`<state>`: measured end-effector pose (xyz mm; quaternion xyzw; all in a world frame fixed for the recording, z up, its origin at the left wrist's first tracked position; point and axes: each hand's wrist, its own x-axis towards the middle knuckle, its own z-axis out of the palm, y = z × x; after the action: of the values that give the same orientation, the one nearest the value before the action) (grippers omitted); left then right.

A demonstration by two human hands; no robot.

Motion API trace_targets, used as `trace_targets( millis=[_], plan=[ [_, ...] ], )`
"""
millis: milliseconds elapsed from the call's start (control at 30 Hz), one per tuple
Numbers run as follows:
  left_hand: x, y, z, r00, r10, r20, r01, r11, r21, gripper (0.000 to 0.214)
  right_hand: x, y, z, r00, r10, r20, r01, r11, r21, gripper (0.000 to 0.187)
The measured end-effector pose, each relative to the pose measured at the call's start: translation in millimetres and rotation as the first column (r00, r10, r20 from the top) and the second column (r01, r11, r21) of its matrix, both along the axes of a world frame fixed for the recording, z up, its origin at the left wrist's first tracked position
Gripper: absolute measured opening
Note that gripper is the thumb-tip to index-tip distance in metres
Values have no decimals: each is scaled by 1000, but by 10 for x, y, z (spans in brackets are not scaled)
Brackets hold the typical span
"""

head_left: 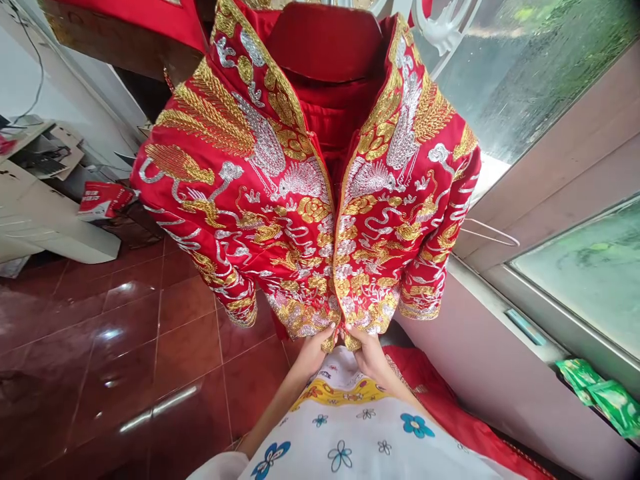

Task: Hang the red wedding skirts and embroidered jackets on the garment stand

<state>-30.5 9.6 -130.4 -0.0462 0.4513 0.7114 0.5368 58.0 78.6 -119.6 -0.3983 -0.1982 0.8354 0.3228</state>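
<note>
A red jacket (300, 230) with gold and silver embroidery hangs upright in front of me, its collar spread at the top. Its two front edges meet down the middle. My left hand (315, 350) pinches the lower hem corner on the left side of the opening. On the other side, my right hand (367, 350) grips the matching hem corner. Thumbs and fingertips of both hands come close together at a small red fastening (341, 327) near the bottom of the front. The fingers behind the cloth are hidden.
A window (550, 87) with a metal frame runs along the right, with green packets (600, 393) on its sill. Red cloth (450, 413) lies low at the right. A white desk (55, 213) and a red box (105, 199) stand left, above the tiled floor (185, 340).
</note>
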Motion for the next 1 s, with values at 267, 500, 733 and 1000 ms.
trace_targets(
  millis=[267,500,733,1000],
  plan=[
    [132,67,110,992,107,-59,-104,993,59,26,26,-11,201,996,86,-11,-86,993,-77,37],
    [238,199,701,946,293,-142,-284,956,80,46,-69,-61,786,995,-73,-73,82,988,131,47],
    [282,239,851,927,322,-192,-297,943,148,48,-162,-108,892,981,-182,-73,194,950,245,57],
    [296,217,831,939,304,-159,-283,949,143,47,-120,-138,900,987,-147,-59,157,955,252,46]
  ],
)
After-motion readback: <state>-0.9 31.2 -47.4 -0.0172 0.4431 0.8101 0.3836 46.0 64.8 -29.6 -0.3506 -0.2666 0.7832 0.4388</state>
